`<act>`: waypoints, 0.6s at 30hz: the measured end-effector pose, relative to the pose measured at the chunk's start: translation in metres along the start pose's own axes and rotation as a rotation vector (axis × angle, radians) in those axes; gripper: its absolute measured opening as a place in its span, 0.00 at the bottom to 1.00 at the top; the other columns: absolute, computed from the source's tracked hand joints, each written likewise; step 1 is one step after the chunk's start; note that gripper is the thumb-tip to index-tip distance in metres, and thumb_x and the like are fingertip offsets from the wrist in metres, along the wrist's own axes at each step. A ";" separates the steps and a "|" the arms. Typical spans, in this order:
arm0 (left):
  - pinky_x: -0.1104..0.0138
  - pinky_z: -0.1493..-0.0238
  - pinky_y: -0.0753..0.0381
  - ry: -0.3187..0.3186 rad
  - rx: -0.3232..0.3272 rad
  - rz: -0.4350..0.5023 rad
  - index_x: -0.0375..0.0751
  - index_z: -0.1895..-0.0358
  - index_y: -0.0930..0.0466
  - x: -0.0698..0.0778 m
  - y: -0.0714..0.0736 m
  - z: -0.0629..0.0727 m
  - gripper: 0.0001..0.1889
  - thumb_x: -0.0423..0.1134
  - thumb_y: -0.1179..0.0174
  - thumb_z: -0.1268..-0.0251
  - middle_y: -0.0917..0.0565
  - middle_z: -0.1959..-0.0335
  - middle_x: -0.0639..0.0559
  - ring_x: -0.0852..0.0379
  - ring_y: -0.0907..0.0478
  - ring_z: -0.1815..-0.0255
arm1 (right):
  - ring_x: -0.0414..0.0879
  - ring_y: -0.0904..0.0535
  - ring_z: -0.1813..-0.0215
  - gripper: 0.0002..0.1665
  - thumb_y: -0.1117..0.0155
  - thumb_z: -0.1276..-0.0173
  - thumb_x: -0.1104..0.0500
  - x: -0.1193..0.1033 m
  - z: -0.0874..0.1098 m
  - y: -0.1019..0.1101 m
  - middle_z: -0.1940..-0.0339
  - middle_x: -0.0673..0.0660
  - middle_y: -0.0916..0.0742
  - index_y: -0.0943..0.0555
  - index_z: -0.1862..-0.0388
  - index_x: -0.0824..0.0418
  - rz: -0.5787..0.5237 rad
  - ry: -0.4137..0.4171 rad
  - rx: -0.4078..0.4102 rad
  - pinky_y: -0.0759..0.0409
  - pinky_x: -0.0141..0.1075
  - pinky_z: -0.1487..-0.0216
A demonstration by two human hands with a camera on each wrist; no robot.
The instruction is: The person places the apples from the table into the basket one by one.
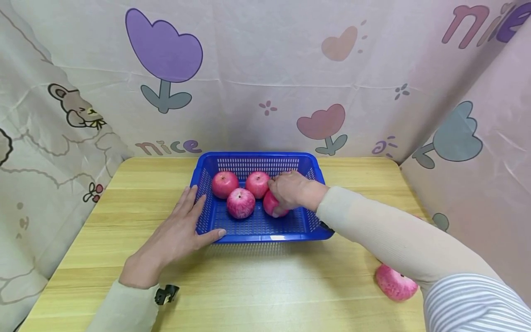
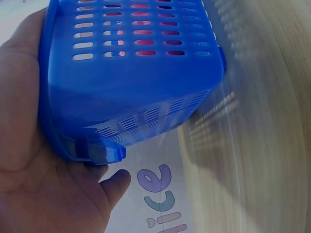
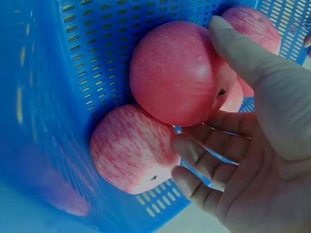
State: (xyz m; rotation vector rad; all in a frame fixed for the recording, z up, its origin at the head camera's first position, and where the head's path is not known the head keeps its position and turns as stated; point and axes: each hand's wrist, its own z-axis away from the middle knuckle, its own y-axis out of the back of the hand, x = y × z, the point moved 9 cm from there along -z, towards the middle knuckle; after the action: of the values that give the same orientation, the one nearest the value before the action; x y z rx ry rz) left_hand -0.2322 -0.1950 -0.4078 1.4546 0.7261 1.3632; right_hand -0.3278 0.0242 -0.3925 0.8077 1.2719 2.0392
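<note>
A blue plastic basket (image 1: 265, 238) stands on the wooden table with several red apples in it, among them a streaked apple (image 1: 240, 203) and a smoother apple (image 1: 225, 184) at the left. My right hand (image 1: 292, 190) reaches inside and holds an apple (image 3: 175, 73), thumb on one side and fingertips on the other. Right beside that one, another apple (image 3: 131, 150) lies against the mesh; the hand covers it in the head view. My left hand (image 1: 178, 230) rests on the basket's left rim, fingers spread and thumb along the front rim.
A loose apple (image 1: 396, 282) lies on the table at the right, partly behind the right sleeve. A sliver of pink shows past the sleeve's far edge. Printed cloth (image 1: 249, 92) hangs behind the table and along both sides.
</note>
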 end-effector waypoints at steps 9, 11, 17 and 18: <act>0.30 0.23 0.49 0.001 -0.001 0.004 0.37 0.14 0.54 0.001 -0.001 0.000 0.64 0.83 0.47 0.38 0.70 0.12 0.39 0.38 0.75 0.11 | 0.58 0.18 0.36 0.48 0.31 0.32 0.29 0.002 0.001 0.004 0.38 0.60 0.13 0.23 0.29 0.62 -0.002 0.003 0.022 0.21 0.52 0.29; 0.30 0.23 0.49 0.000 -0.002 0.004 0.37 0.14 0.54 0.001 -0.001 0.000 0.65 0.84 0.49 0.39 0.70 0.12 0.39 0.38 0.75 0.11 | 0.58 0.17 0.37 0.47 0.31 0.32 0.29 0.002 0.001 0.006 0.39 0.60 0.13 0.22 0.30 0.63 -0.003 0.006 0.029 0.20 0.51 0.30; 0.30 0.23 0.49 -0.003 -0.003 0.005 0.37 0.14 0.54 0.001 -0.001 0.000 0.67 0.87 0.52 0.42 0.70 0.12 0.39 0.39 0.76 0.11 | 0.57 0.19 0.33 0.46 0.32 0.30 0.31 0.006 0.005 0.011 0.37 0.61 0.14 0.22 0.29 0.64 -0.033 -0.003 0.058 0.23 0.50 0.27; 0.30 0.23 0.49 -0.003 -0.003 0.005 0.37 0.14 0.54 0.001 -0.001 0.000 0.67 0.87 0.52 0.42 0.70 0.12 0.39 0.39 0.76 0.11 | 0.57 0.20 0.31 0.46 0.32 0.30 0.31 0.008 0.006 0.013 0.35 0.62 0.14 0.23 0.29 0.64 -0.043 -0.009 0.067 0.25 0.49 0.25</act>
State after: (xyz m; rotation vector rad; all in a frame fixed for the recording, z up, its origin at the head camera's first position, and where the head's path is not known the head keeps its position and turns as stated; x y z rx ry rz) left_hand -0.2318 -0.1939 -0.4081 1.4563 0.7184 1.3654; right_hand -0.3301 0.0287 -0.3773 0.8119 1.3475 1.9663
